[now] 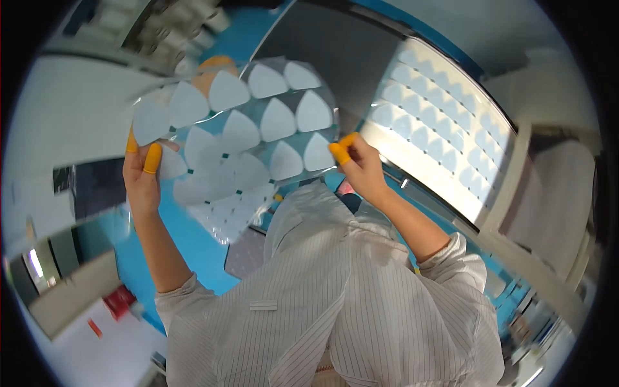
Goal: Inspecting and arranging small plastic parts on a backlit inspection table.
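Lit panel [445, 138] of white shapes

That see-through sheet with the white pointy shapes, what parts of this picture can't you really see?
- Head view: the clear sheet hides the bench behind it.
- The left hand and right hand pinch its edges; their fingertips are under orange covers.
- The sheet's top left corner is blurred.
- The white tray is cut short by the frame's dark rim.

hands: 2 [143, 174] [361, 164] | clear sheets: 1 [238, 148] (white pieces uncountable) | lit panels: 1 [438, 129]
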`<action>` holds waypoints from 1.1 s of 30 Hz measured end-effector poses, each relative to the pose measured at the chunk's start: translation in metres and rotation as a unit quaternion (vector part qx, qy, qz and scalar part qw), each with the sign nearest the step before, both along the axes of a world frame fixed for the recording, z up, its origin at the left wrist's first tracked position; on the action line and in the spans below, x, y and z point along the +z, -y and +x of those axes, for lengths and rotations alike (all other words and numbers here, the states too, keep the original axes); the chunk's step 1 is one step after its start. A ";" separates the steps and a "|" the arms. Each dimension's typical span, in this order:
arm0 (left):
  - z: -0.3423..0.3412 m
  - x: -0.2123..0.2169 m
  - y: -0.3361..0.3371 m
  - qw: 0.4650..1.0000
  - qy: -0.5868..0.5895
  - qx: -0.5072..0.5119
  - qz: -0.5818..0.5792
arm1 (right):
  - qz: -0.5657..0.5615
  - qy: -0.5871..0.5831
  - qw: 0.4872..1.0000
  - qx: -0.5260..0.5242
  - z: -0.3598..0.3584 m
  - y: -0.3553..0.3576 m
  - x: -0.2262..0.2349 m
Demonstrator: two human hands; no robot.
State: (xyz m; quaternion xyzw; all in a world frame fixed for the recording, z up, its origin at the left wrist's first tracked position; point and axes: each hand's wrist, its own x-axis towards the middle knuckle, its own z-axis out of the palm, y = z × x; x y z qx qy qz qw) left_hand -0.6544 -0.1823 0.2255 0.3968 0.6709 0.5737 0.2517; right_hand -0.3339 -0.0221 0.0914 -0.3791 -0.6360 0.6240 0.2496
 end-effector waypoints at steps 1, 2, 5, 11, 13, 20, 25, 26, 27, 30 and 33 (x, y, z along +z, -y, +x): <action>-0.003 0.002 -0.029 1.000 -0.009 -0.016 0.004 | 0.016 -0.011 1.000 -0.022 0.012 -0.007 0.000; -0.008 0.003 -0.060 0.999 -0.006 -0.044 -0.008 | 0.026 -0.014 0.997 -0.069 0.021 -0.014 0.001; -0.023 -0.018 -0.158 0.991 -0.075 -0.094 -0.065 | -0.066 -0.001 0.988 -0.141 0.032 -0.036 0.003; -0.041 -0.088 -0.292 0.959 0.097 -0.245 -0.100 | -0.007 0.064 0.980 -0.190 0.012 -0.077 -0.014; -0.043 -0.114 -0.319 0.951 0.070 -0.273 -0.129 | -0.002 0.081 0.972 -0.220 0.006 -0.091 -0.027; -0.048 -0.188 -0.360 0.945 0.095 -0.266 -0.165 | 0.041 0.242 0.931 -0.271 -0.015 -0.120 -0.084; -0.053 -0.213 -0.369 0.944 0.106 -0.258 -0.179 | 0.048 0.288 0.918 -0.267 -0.023 -0.124 -0.101; -0.055 -0.216 -0.370 0.942 0.101 -0.261 -0.182 | 0.050 0.297 0.916 -0.267 -0.023 -0.124 -0.102; -0.057 -0.218 -0.371 0.941 0.097 -0.264 -0.188 | 0.057 0.300 0.915 -0.265 -0.025 -0.124 -0.102; -0.062 -0.228 -0.373 0.940 0.109 -0.252 -0.202 | 0.084 0.348 0.900 -0.248 -0.026 -0.123 -0.105; -0.070 -0.239 -0.375 0.931 0.130 -0.288 -0.185 | 0.088 0.351 0.899 -0.248 -0.027 -0.121 -0.110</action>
